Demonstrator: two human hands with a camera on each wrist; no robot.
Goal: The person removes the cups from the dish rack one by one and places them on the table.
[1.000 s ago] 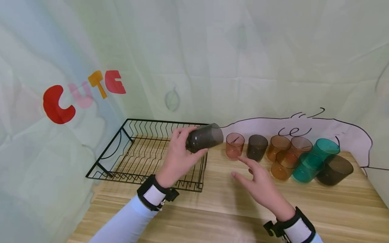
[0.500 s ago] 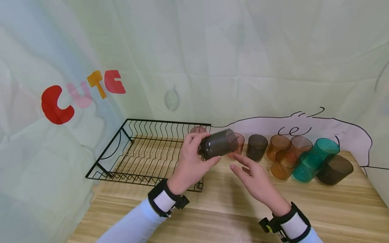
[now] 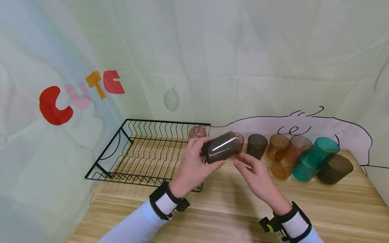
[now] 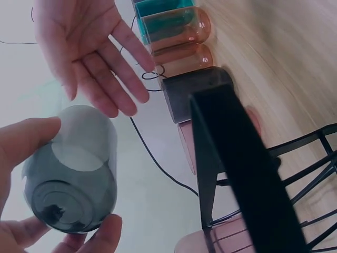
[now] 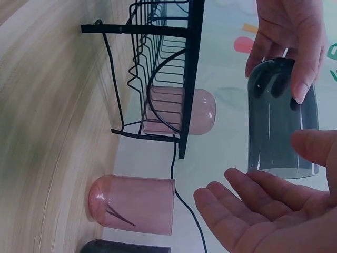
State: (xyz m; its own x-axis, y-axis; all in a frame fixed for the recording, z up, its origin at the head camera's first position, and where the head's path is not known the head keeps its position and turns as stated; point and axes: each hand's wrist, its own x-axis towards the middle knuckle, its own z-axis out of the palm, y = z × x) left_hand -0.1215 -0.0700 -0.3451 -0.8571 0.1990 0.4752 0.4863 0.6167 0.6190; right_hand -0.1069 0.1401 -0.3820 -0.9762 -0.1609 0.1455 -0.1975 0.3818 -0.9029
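Note:
My left hand [image 3: 189, 168] grips a dark grey see-through cup [image 3: 223, 148] round its base end, holding it in the air on its side. The cup's mouth points to the right, toward my right hand [image 3: 258, 177]. That hand has its fingers extended, the fingertips right at the cup's rim; its thumb [image 5: 316, 150] overlaps the cup's wall in the right wrist view. Behind the held cup, a pink cup [image 5: 139, 205] stands upright on the table, partly hidden in the head view. Another pink cup [image 3: 197, 131] sits upside down in the black wire dish rack [image 3: 168, 122].
Right of the pink cup stands another dark grey cup [image 3: 257, 145]. Beyond it are amber cups [image 3: 282, 168], a pale pink one [image 3: 301, 141], teal cups [image 3: 307, 170] and a wide brown cup [image 3: 334, 170]. A printed cloth [image 3: 212, 60] hangs behind the wooden table [image 3: 212, 216].
My left hand has carried the dark grey cup rightward from over the rack to my right hand's fingertips, uncovering the pink cup in the rack. My right hand has shifted slightly left.

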